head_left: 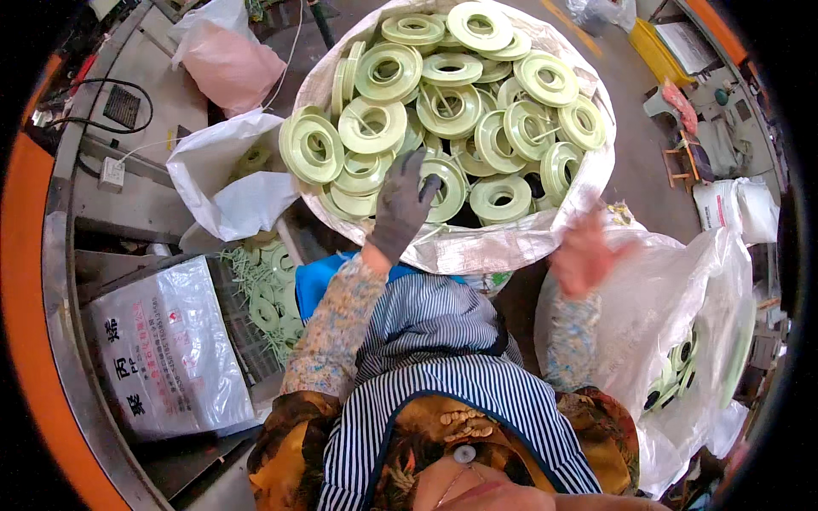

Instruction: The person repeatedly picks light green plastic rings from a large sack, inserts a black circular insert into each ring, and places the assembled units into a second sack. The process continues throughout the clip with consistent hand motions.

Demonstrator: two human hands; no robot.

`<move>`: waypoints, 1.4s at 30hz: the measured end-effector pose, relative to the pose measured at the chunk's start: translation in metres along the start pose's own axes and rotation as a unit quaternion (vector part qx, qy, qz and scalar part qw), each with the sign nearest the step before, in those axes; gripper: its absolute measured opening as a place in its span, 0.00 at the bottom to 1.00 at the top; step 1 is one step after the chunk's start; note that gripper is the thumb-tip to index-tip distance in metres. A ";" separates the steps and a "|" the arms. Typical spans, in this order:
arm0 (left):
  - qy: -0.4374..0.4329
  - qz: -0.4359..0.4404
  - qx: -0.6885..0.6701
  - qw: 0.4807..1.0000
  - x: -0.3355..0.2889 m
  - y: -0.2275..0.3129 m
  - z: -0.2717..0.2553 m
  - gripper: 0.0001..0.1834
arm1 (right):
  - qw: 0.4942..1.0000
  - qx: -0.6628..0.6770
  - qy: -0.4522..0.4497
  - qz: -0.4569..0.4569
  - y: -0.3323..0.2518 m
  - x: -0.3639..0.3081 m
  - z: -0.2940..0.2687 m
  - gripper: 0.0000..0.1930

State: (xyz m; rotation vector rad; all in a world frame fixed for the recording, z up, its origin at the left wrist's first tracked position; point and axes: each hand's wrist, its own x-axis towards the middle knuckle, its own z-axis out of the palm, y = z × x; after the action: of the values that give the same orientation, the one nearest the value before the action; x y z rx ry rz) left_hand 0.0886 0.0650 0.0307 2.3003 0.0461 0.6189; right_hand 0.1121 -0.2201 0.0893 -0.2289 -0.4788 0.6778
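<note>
A white open bag [247,200] stands at the left. Right of it, the gloved left hand [400,206] reaches over the near rim of the big woven sack [511,249], thumb apart from the fingers — whether they pinch anything, I cannot tell. Just right of those fingers, inside the sack, lies a pale green flanged ring [457,196]; being round, it has no long axis. The bare right hand [584,255], blurred, is farther from it — out by the sack's right near rim, fingers seemingly spread.
</note>
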 end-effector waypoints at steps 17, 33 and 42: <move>0.115 -0.172 -0.297 0.932 0.009 0.002 -0.023 0.33 | 0.298 -0.817 -0.193 0.454 0.137 0.052 -0.244 0.15; 0.091 -0.304 -0.713 0.626 -0.102 -0.002 -0.075 0.21 | 0.467 -0.871 -0.070 0.136 0.104 0.058 -0.093 0.18; 0.115 -0.294 -0.761 0.567 -0.107 0.038 -0.077 0.21 | 0.437 -0.886 -0.106 -0.115 0.125 0.048 0.033 0.23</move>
State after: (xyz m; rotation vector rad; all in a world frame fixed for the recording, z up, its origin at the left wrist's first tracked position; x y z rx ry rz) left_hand -0.0458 0.0653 0.0583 0.3926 0.2687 0.2924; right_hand 0.0603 -0.0922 0.0909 -2.0894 -1.3244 -0.4094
